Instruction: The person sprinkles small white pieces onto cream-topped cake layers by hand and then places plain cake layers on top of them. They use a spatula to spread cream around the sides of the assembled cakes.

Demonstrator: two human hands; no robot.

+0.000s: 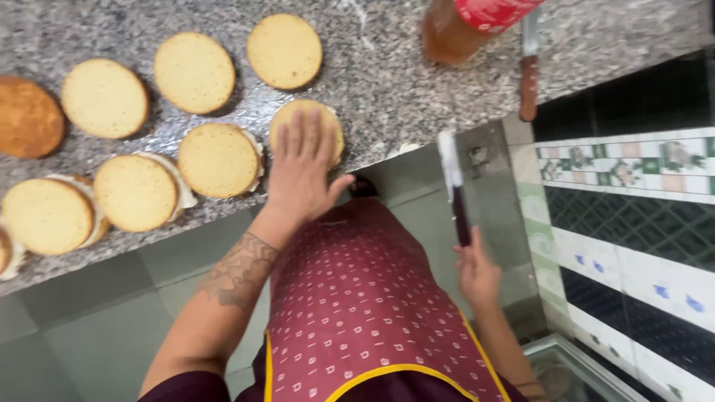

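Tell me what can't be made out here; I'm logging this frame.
Head view only:
- Cake round: top mostly covered by left hand.
- Bottle: upper part cut by top edge.
- Spatula in right hand: blade motion-blurred.
- Brown cake: cut by left edge.

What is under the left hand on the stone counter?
The left hand lies flat on a round sponge cake layer near the granite counter's edge. Only the layer's rim shows around the fingers; its middle, and any filling beneath, is covered.
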